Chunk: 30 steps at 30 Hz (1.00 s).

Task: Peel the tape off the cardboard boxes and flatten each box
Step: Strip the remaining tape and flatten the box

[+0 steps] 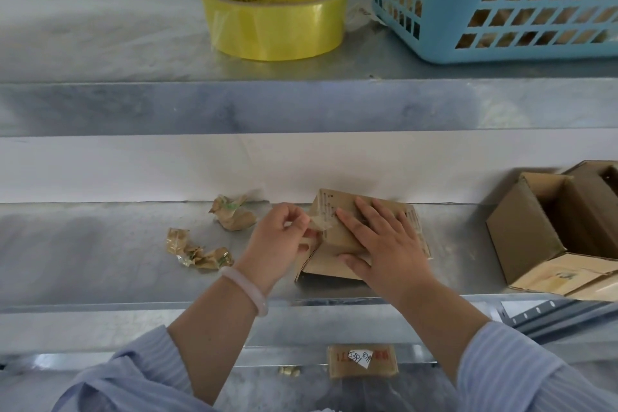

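On the lower metal shelf (100, 244), a small cardboard box (337, 237) lies partly collapsed under the flat, spread right hand (384, 244). The left hand (281, 241) pinches a tape strip (317, 224) lifting off it. Two tape wads (234, 214) lie discarded beside it; open boxes (541, 231) at the right remain unflattened.

Your sleeves (521, 375) are pale blue striped, your bangle (245, 289) milky white, the box (337, 237) under your palm plain brown.
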Each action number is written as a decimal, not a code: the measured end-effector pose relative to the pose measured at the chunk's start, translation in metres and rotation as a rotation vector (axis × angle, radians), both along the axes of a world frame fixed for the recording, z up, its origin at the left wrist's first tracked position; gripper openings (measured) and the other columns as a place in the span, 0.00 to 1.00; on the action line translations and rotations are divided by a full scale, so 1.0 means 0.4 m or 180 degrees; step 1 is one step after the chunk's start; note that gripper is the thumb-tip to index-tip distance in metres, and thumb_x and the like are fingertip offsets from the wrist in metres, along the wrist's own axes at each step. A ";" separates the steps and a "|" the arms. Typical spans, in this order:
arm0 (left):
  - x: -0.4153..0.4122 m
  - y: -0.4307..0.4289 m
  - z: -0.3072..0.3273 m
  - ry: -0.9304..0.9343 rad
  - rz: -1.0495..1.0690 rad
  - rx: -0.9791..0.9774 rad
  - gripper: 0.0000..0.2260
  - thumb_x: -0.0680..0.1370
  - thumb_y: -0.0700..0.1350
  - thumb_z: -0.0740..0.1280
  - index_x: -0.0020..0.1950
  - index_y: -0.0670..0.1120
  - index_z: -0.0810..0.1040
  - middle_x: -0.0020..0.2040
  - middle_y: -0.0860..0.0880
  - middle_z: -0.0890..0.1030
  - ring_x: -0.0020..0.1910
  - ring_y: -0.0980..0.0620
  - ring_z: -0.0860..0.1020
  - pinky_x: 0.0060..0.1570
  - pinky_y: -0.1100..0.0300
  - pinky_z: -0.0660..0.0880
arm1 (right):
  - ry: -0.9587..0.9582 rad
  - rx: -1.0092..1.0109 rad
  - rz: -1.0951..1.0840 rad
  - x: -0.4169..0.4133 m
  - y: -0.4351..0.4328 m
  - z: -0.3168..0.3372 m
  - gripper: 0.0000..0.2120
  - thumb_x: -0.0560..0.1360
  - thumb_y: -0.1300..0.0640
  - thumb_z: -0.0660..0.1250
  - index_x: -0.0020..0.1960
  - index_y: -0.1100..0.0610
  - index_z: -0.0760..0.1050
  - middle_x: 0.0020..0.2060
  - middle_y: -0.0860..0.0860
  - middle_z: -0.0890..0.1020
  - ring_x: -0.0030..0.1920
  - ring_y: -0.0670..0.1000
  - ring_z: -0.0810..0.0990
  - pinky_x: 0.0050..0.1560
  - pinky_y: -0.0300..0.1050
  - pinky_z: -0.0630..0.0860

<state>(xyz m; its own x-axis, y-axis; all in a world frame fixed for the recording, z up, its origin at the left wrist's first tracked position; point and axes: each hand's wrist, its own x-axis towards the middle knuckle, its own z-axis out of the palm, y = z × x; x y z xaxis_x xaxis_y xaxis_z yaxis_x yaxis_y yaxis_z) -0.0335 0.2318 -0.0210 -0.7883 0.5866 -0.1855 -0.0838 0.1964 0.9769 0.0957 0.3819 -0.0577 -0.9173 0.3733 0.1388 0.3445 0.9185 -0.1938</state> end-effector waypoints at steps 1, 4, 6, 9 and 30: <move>-0.003 0.009 -0.005 0.0126 0.0138 0.0021 0.06 0.82 0.40 0.62 0.45 0.44 0.73 0.50 0.47 0.79 0.40 0.58 0.83 0.41 0.58 0.82 | 0.0011 -0.0013 -0.0008 0.002 -0.002 0.001 0.33 0.75 0.35 0.60 0.77 0.37 0.54 0.78 0.47 0.58 0.78 0.54 0.54 0.76 0.60 0.52; -0.009 0.026 -0.025 0.0472 0.0402 0.0081 0.06 0.81 0.40 0.62 0.45 0.46 0.72 0.49 0.46 0.77 0.38 0.55 0.83 0.36 0.59 0.81 | 0.0052 -0.0031 0.0011 0.008 -0.006 0.000 0.32 0.75 0.33 0.58 0.77 0.36 0.54 0.78 0.46 0.58 0.78 0.54 0.54 0.77 0.59 0.51; -0.015 0.021 -0.050 0.1214 0.0269 -0.0123 0.06 0.81 0.40 0.63 0.44 0.48 0.72 0.46 0.46 0.79 0.39 0.55 0.83 0.37 0.58 0.81 | 0.0192 -0.0062 0.0008 0.013 -0.007 0.004 0.32 0.73 0.32 0.56 0.76 0.37 0.59 0.77 0.47 0.62 0.77 0.54 0.58 0.76 0.60 0.53; -0.023 -0.003 -0.089 0.2080 -0.0132 -0.0325 0.07 0.78 0.41 0.68 0.46 0.51 0.72 0.45 0.53 0.78 0.41 0.58 0.80 0.40 0.63 0.78 | 0.0416 -0.0068 0.0072 0.019 -0.014 -0.001 0.30 0.70 0.31 0.59 0.70 0.39 0.70 0.72 0.48 0.71 0.73 0.55 0.67 0.72 0.63 0.62; -0.109 0.041 -0.104 -0.0640 -0.0567 -0.0549 0.06 0.79 0.48 0.67 0.51 0.48 0.83 0.49 0.48 0.84 0.50 0.53 0.82 0.41 0.60 0.80 | 0.0560 0.0107 0.0323 0.040 -0.035 -0.024 0.21 0.77 0.38 0.57 0.66 0.41 0.76 0.68 0.48 0.76 0.71 0.52 0.71 0.71 0.59 0.66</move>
